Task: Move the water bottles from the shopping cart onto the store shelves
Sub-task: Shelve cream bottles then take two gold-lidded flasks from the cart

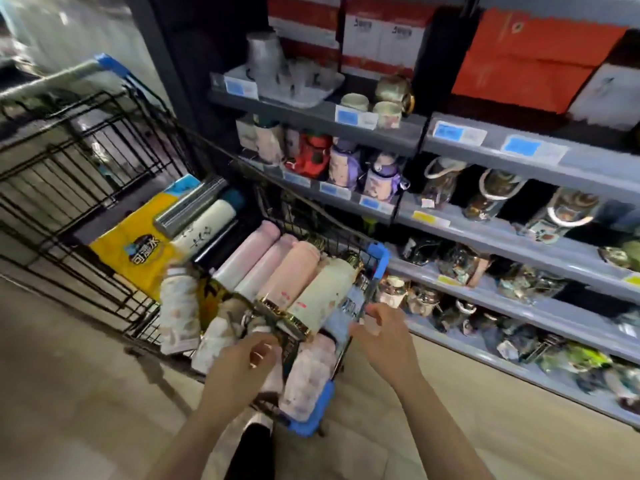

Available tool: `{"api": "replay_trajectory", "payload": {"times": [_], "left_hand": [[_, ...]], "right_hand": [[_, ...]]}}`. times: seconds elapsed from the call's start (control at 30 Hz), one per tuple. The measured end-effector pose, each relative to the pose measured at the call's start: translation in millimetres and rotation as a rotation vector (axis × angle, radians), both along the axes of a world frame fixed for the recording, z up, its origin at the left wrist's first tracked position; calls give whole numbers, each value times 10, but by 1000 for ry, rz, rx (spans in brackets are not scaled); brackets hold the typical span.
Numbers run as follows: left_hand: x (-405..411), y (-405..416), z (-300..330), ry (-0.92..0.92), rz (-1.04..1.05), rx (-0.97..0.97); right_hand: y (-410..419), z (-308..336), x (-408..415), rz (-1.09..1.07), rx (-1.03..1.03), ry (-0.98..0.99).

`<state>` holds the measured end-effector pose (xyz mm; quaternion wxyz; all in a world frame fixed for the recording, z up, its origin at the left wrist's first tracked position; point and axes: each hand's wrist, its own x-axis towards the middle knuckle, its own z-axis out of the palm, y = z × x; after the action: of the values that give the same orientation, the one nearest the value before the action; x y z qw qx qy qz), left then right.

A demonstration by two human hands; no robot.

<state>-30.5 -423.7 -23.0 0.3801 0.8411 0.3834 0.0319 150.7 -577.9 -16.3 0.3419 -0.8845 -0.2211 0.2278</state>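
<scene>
At nine o'clock stands a black wire shopping cart (86, 161) with a blue-capped handle, and a yellow bag (133, 244) lies on its floor. Beside the bag, toward the centre, the water bottles (277, 271) lie on their sides in a tight row: a steel one, a white one, several pink ones and a cream one, with more patterned bottles heaped at six o'clock.

The left hand (242, 362) reaches into that near heap with its fingers curled, but blur hides whether they close on a bottle, so I cannot tell its grip. The right hand (377, 337), just right of centre, hovers near the cart's blue corner (379, 258) with fingers loosely bent and nothing in them.

From two to four o'clock run the store shelves (519, 244), already crowded with jugs and flasks.

The risks, as I judge them: the bottles lie loose and stacked, so pulling one from low in the heap may send its neighbours rolling or clattering against the wire. The smooth bodies could slip from a one-handed grip. The shelves show few gaps, so pushing a bottle in could topple the standing stock.
</scene>
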Motion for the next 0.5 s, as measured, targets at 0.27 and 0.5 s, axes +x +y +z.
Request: {"api": "replay_trajectory", "payload": {"times": [0.27, 0.5], "left_hand": [[253, 1278, -354, 40, -135, -172], [1223, 1843, -640, 251, -214, -269]], "right_hand": [[1189, -519, -307, -219, -183, -98], [1352, -654, -192, -382, -294, -43]]}}
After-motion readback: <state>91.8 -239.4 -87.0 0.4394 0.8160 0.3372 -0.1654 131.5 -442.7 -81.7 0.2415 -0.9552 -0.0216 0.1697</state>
